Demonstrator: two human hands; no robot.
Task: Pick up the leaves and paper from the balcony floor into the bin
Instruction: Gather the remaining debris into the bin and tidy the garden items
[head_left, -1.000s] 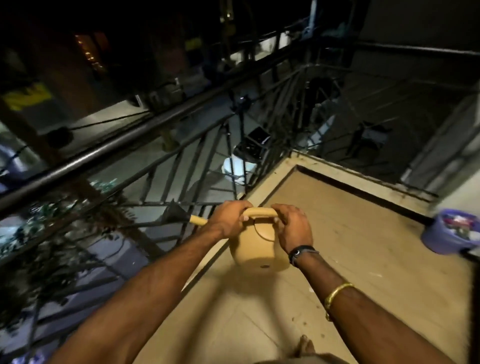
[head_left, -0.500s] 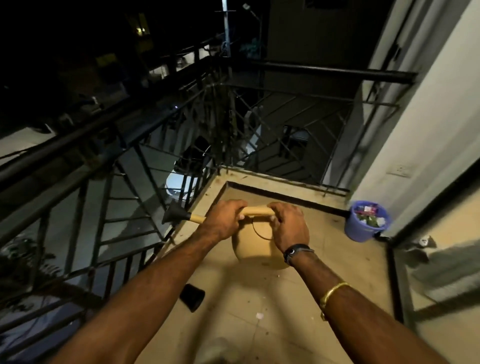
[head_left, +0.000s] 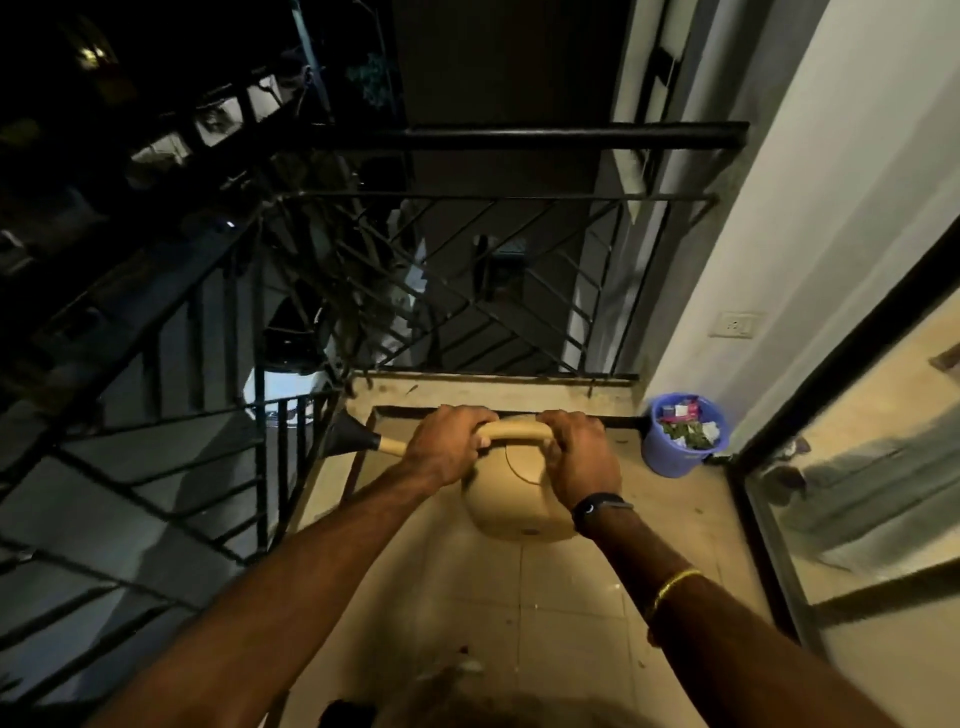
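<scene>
A beige watering can with a black rose nozzle hangs above the balcony floor. My left hand grips the left end of its top handle and my right hand grips the right end. A blue bin stands in the far right corner against the wall, holding green leaves and scraps of paper. Small pale scraps lie on the tiles close to my feet.
A black metal railing closes the far end and the left side. A white wall with a socket and a glass door with a dark frame run along the right. Tiled floor lies between them.
My view has swung right and forward along the balcony; the bin now sits nearer the far corner ahead. Both hands keep their grip on the watering can handle.
</scene>
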